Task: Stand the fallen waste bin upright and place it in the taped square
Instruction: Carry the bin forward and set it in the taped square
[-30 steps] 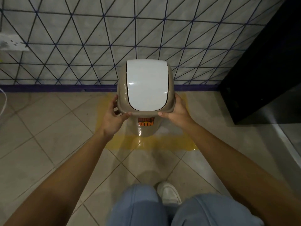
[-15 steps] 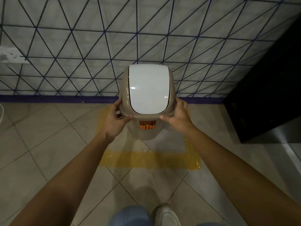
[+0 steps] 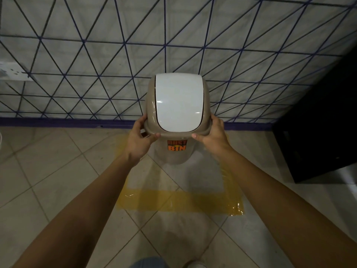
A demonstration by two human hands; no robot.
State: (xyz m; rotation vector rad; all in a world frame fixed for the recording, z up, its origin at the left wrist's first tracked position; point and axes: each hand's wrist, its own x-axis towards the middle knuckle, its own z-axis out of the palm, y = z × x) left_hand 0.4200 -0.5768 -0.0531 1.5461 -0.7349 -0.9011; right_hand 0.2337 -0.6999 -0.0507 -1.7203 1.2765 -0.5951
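Head view, read from left to right. At far left a white wall socket [image 3: 13, 74] is sitting on the tiled wall [image 3: 96, 45], whose triangular pattern is running behind the whole scene, with a purple skirting band [image 3: 58, 122] marking where wall is meeting floor [image 3: 48, 180].

The left hand [image 3: 139, 141] is pressing against the left side of the rim, thumb over the top edge and fingers curling beneath it, so this grip is clamping on the waste bin [image 3: 178, 151]. The bin is standing upright, white swing lid [image 3: 178, 102] facing up and the orange label [image 3: 177, 145] facing the wearer; its base appears to be resting inside the taped square [image 3: 177, 203], toward the wall side, though whether it is fully bearing on the floor cannot be told from this angle. The right hand [image 3: 213, 138] is mirroring the left on the opposite rim, likewise clamping on the bin.

At far right a dark cabinet [image 3: 318, 132] is standing well apart from the square.

Judged progress: the righting step looks complete, and the bin is sitting within the yellow tape outline. What seems to be remaining is confirming that the base is settled and reasonably centred, then releasing both hands.
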